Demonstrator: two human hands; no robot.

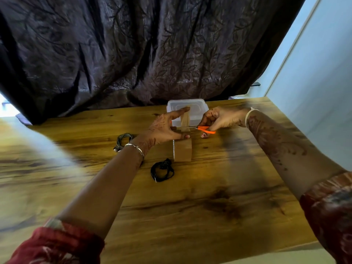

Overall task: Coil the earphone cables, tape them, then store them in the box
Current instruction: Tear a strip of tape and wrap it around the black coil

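On the table's (209, 197) left lies a grey earphone coil (124, 139). Beside it the outstretched left hand (163, 128) pinches a tape strip (185, 119) upright above the tape roll (183, 151), with a black earphone coil (162, 171) just in front. The right hand's (222, 119) fingers (209, 115) grip orange scissors (205, 129), blades at the strip, before the lidded box (198, 105).

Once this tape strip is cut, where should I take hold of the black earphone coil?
Pinch the bundled strands on the near arc of the black earphone coil, coming from above on the near side. It lies flat with an open centre, so a finger should fit inside; the tape roll stands close beyond it.
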